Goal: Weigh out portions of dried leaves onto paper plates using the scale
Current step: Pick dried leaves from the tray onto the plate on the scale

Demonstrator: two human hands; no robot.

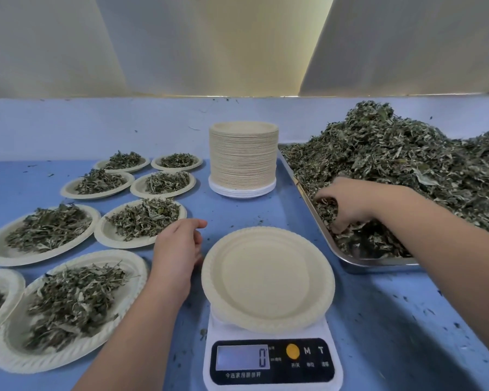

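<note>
An empty cream paper plate (267,277) rests on a white digital scale (271,359) at the near centre; the display reads 0. My left hand (178,249) hovers just left of that plate, fingers loosely curled and holding nothing. My right hand (347,204) is dug into the big heap of dried leaves (401,170) in a metal tray (359,263) at the right, fingers curled around a clump of leaves, fingertips partly buried.
Several paper plates filled with leaves (68,303) cover the left of the blue table (393,320). A tall stack of empty plates (242,159) stands behind the scale. Leaf crumbs dot the table. A pale wall rises at the back.
</note>
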